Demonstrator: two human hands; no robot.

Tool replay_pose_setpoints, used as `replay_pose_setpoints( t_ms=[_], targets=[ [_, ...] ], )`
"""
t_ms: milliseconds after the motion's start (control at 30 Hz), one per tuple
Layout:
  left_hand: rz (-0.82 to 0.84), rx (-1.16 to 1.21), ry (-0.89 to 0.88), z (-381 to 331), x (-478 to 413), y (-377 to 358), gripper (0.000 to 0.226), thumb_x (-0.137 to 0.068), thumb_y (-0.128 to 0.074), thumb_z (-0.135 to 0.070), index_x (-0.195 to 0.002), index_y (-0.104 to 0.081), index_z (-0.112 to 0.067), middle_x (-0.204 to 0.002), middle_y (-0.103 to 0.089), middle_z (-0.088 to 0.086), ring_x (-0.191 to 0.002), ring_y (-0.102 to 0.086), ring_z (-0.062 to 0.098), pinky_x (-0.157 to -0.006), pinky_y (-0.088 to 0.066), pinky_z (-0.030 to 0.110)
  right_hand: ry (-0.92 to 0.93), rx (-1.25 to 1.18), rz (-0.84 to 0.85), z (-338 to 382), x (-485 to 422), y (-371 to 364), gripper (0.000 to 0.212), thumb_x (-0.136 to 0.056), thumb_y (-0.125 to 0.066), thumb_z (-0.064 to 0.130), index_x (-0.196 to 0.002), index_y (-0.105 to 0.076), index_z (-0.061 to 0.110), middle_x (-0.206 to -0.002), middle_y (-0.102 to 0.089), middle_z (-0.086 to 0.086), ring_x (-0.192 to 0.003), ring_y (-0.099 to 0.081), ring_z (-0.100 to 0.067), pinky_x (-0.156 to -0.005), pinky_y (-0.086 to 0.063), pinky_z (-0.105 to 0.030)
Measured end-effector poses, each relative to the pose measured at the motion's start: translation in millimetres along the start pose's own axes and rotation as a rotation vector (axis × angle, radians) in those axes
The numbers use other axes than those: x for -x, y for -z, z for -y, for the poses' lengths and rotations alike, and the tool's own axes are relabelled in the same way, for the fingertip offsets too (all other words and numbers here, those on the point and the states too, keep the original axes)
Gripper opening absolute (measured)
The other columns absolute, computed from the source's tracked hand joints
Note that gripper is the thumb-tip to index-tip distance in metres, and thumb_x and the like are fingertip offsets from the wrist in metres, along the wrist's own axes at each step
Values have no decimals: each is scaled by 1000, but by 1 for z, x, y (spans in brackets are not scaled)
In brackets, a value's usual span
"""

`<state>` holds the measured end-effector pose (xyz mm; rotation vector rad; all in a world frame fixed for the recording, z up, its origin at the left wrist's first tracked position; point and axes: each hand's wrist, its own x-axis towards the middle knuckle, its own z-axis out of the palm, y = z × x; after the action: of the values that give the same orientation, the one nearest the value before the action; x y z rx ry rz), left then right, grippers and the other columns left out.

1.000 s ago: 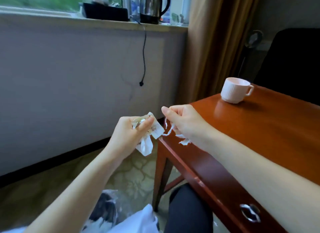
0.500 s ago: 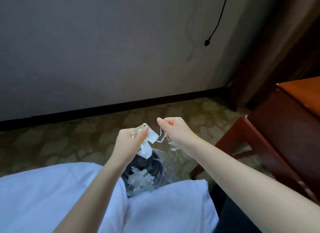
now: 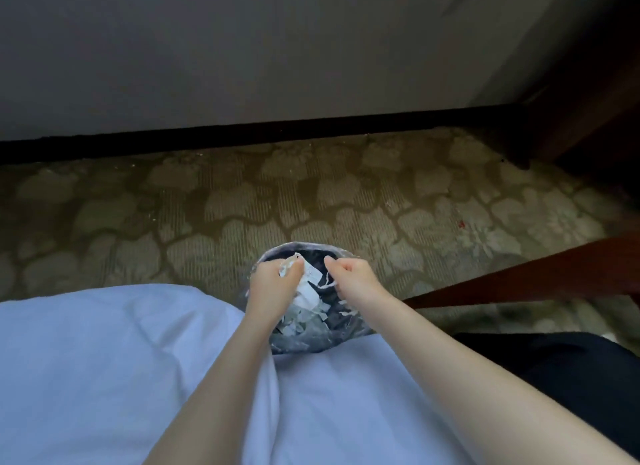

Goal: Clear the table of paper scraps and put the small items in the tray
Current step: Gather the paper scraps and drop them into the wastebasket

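Scraps (image 3: pixel 290 268) of paper, bunched in the curled fingers of the left hand (image 3: pixel 272 286); thinner strips (image 3: pixel 329 284) pinched by the right hand (image 3: pixel 351 277). Both held directly above the lined bin (image 3: pixel 313 343), probably for a straight drop inside. Largest white piece (image 3: pixel 308 293) hanging long-axis down, free end pointing into the bin. Torn paper (image 3: pixel 298 317) already inside. Beneath, patterned carpet (image 3: pixel 207 205); nearer, white cloth (image 3: pixel 86 360).

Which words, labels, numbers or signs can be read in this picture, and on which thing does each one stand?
None can be read.
The paper scrap gripped by the left hand over the bin bears faint marks, too blurred to read.
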<state>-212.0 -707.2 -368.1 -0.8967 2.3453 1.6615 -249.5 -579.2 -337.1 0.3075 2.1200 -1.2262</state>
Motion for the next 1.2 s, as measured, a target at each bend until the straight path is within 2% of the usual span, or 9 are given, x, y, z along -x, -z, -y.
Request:
replay_pose_setpoints(
  t_ms=[100, 267, 400, 567, 667, 767, 900, 1100, 1200],
  targets=[
    [18, -76, 16, 16, -14, -5, 37, -88, -49, -23, -55, -36, -14, -52, -36, 3, -53, -35, 16, -55, -28, 30, -46, 15, 17, -9, -19, -15, 47, -97, -45, 29, -55, -25, 19, -52, -21, 2, -46, -20, -14, -46, -18, -26],
    [132, -197, 128, 34, -28, -12, 26, -86, -45, -29, -63, -44, -18, -62, -50, -2, -65, -50, 21, -60, -39, 32, -87, 34, 20, -16, -47, -33, 47, -97, -44, 26, -56, -24, 18, -52, -21, 2, -46, -20, -13, -46, -18, -27],
    [229, -129, 265, 43, -38, -11, 21, -89, -49, -34, -100, -57, -18, -88, -62, 4, -88, -62, 26, -83, -54, 44, -118, 46, 31, -23, -62, -43, 44, -97, -45, 21, -56, -32, 16, -51, -28, 1, -47, -28, -15, -49, -26, -26],
    [329, -215, 277, 44, -41, -11, 43, -93, -46, -33, -134, -41, -20, -104, -59, 5, -83, -58, 26, -75, -47, 33, -194, 42, 53, -29, -74, -43, 22, -95, -43, 15, -82, -60, 14, -66, -56, -4, -62, -49, -18, -63, -46, -32],
    [348, -220, 255, 41, -41, -11, 44, -93, -46, -32, -135, -42, -20, -113, -56, 4, -86, -58, 25, -82, -49, 37, -220, 30, 78, -30, -74, -40, 20, -97, -41, 13, -89, -60, 15, -85, -59, -4, -79, -57, -19, -82, -52, -39],
    [365, -246, 215, 31, -38, -9, 38, -94, -47, -34, -128, -47, -18, -106, -52, -2, -89, -58, 21, -81, -49, 35, -179, 98, 99, -25, -69, -31, 20, -98, -40, 13, -97, -60, 15, -91, -58, -5, -92, -56, -21, -91, -50, -39],
    [390, -274, 131, 14, -32, -9, 35, -95, -47, -35, -125, -51, -18, -106, -52, -5, -90, -53, 14, -76, -43, 28, -89, 172, 138, -12, -53, -12, 17, -97, -43, 13, -98, -60, 13, -94, -59, -7, -102, -61, -28, -80, -48, -32],
    [457, -299, -35, -32, -7, -10, 35, -97, -44, -35, -127, -51, -19, -116, -57, -3, -97, -55, 14, -70, -48, 25, 178, 613, 139, 7, -6, 49, 23, -95, -47, 15, -111, -64, 10, -97, -63, -4, -94, -58, -20, -77, -42, -25],
    [473, -320, -141, -64, 19, -13, 33, -97, -43, -36, -125, -52, -20, -118, -58, -4, -104, -55, 14, -80, -48, 29, 236, 668, 87, 17, 26, 86, 22, -95, -49, 18, -110, -63, 11, -97, -63, -1, -94, -59, -19, -78, -46, -28]
  ],
)
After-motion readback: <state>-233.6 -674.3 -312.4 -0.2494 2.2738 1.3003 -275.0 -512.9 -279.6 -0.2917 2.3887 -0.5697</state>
